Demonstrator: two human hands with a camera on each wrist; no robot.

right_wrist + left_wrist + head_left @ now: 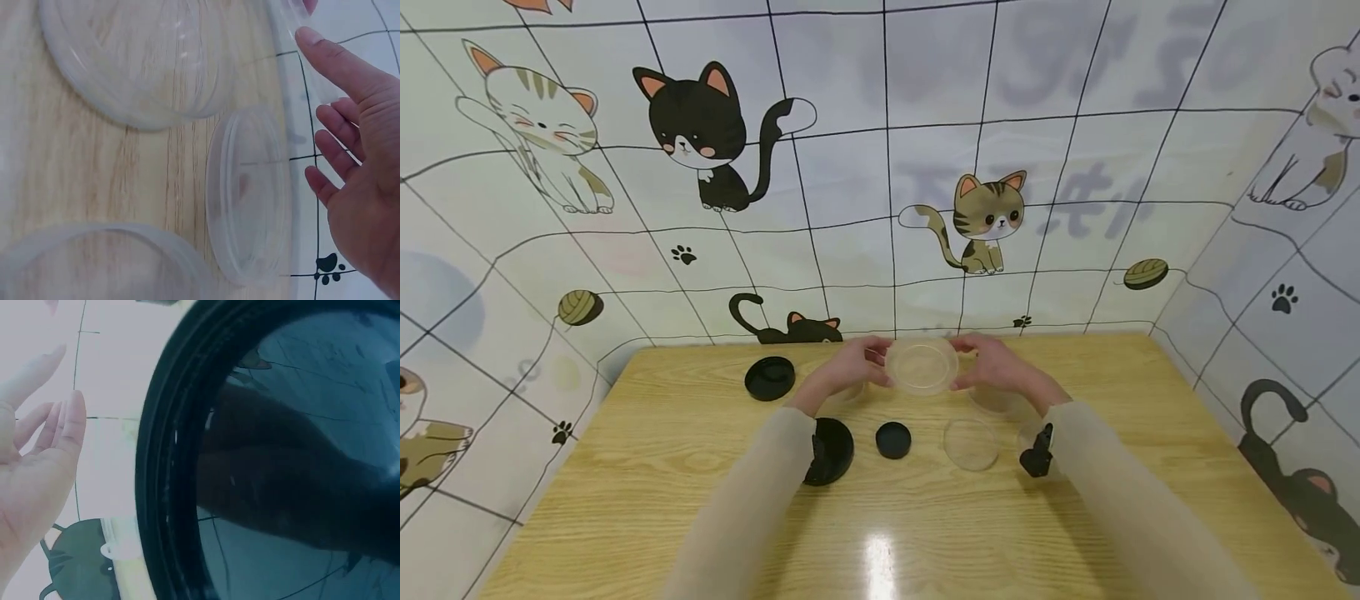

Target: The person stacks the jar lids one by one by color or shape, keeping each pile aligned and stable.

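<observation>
Midway between left hand [854, 363] and right hand [992, 363], a clear disc [921, 367], rim in their pinching grip

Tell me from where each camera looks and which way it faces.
Head: on the person's head, facing forward and down; sleeves show; left hand and right hand hold a clear round piece.
Left wrist: worn there, facing that hand and a black round piece.
Right wrist: worn there, facing that hand, other clear pieces and the tabletop.
Head and right wrist share the tabletop.
</observation>
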